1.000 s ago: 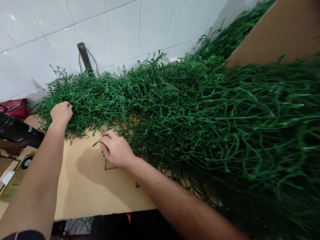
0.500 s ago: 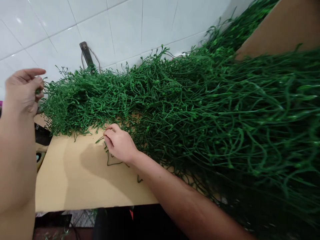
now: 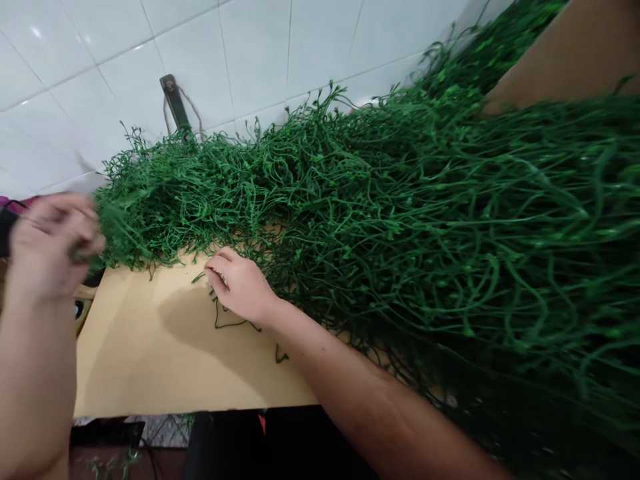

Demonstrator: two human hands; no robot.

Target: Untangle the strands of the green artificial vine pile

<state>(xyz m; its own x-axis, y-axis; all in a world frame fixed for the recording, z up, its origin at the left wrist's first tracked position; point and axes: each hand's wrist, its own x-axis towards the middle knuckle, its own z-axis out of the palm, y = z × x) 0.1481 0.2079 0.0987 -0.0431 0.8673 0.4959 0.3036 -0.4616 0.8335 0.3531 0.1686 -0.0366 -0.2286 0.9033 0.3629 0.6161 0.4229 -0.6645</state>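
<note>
A long heap of thin green plant stems (image 3: 330,180) with small bud-like tips covers the back and right of a tan board (image 3: 150,360). At the heap's left end my left hand (image 3: 57,243) is raised and smeared by motion. Its fingers are curled, with a bit of green in them and blurred green stems beside them. My right hand (image 3: 240,283) rests on the board at the heap's front edge, thumb and fingers pressed together. A short green stem (image 3: 199,276) shows by its fingertips; what the pinch holds is hidden. Bent loose stems (image 3: 230,325) lie below the hand.
White tiles (image 3: 255,53) form the wall behind. A dark strip with a cord (image 3: 175,103) stands against it. A brown cardboard piece (image 3: 575,60) juts in at upper right. Below the board's front edge are a dark area and stem scraps (image 3: 113,463).
My left hand has dropped and curled, with green stems blurring beside it. My right hand has stayed in place on the board. The view has shifted slightly.
</note>
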